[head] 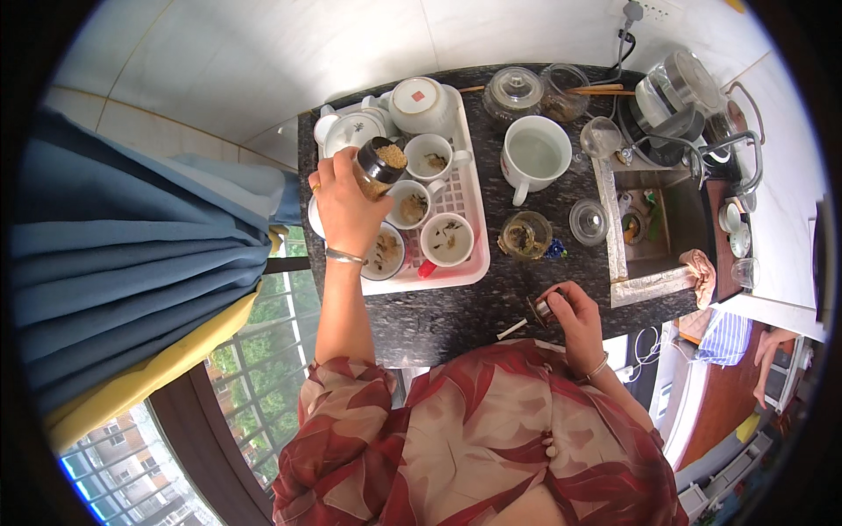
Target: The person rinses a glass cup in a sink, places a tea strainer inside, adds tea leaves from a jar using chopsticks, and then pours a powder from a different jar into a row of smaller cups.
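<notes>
My left hand [352, 207] grips a black-rimmed glass jar [376, 172] of tan granules, tilted above a white plastic tray [477, 253]. Beneath and beside it stand several cups with dried bits inside: one white cup [429, 158], another white cup [411, 205], a red-handled cup [447, 240] and a dark-rimmed cup [385, 253]. Between the fingers of my right hand [579, 322], over the counter's front part, is a dark, metallic lid-like piece [541, 311]. A short white stick [512, 329] extends from near it; whether they are joined is unclear.
On the dark stone counter [447, 315] stand a large water-filled mug [536, 154], a glass of steeped plant matter [525, 235], a glass lid [589, 222] and lidded glass pot [514, 95]. A sink [658, 223] and glass kettle [681, 92] lie right; upturned bowl [421, 105] behind.
</notes>
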`<act>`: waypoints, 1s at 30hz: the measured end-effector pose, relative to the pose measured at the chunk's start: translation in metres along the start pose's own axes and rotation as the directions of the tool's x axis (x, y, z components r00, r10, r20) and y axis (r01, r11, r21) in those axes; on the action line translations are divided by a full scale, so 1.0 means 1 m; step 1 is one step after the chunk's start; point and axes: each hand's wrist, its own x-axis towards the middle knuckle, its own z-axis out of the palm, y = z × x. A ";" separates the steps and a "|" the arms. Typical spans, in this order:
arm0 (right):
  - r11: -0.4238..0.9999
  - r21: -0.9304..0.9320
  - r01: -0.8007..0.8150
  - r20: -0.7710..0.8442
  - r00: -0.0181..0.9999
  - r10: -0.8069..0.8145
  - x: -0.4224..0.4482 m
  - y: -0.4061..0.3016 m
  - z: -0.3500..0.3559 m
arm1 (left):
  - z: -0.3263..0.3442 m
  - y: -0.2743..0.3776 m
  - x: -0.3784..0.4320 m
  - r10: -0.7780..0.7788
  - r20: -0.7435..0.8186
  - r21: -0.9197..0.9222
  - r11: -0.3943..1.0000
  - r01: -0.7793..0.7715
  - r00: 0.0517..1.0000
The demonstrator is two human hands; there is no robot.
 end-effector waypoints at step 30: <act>0.994 0.094 0.047 0.017 0.999 -0.049 -0.053 0.022 -0.019 | -0.024 0.034 -0.096 0.062 0.092 0.042 0.997 -0.066 0.994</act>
